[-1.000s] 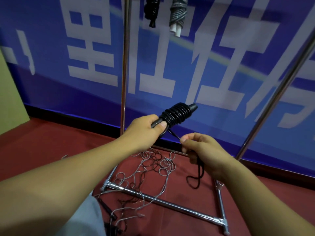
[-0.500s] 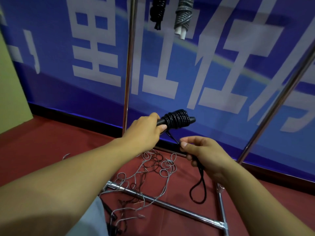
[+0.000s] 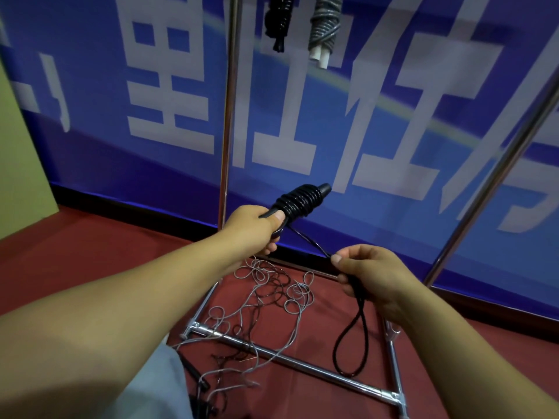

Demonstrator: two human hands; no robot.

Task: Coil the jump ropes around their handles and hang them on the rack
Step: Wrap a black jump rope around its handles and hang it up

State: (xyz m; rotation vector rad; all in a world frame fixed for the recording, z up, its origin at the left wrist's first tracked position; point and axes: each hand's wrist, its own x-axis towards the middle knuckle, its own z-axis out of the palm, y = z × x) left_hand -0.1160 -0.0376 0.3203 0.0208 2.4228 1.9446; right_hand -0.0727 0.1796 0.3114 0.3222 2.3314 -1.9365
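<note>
My left hand (image 3: 254, 229) grips the near end of the black jump rope handles (image 3: 302, 201), which have black rope coiled thickly round them and point up to the right. A short taut stretch of the black rope (image 3: 308, 241) runs down to my right hand (image 3: 372, 279), which pinches it. Below that hand a black loop (image 3: 351, 337) hangs free. Two coiled ropes hang at the top of the chrome rack: a black bundle (image 3: 278, 19) and a grey bundle (image 3: 325, 25) with white handle ends.
Tangled grey and dark ropes (image 3: 263, 300) lie on the red floor inside the rack's chrome base bars (image 3: 290, 359). The rack's upright pole (image 3: 228, 116) stands behind my left hand, another slanted pole (image 3: 496, 176) at the right. A blue banner covers the wall.
The coiled handles tilted up to the right again after dipping level. My right hand moved right and down, drawing the rope taut, and the hanging loop grew longer.
</note>
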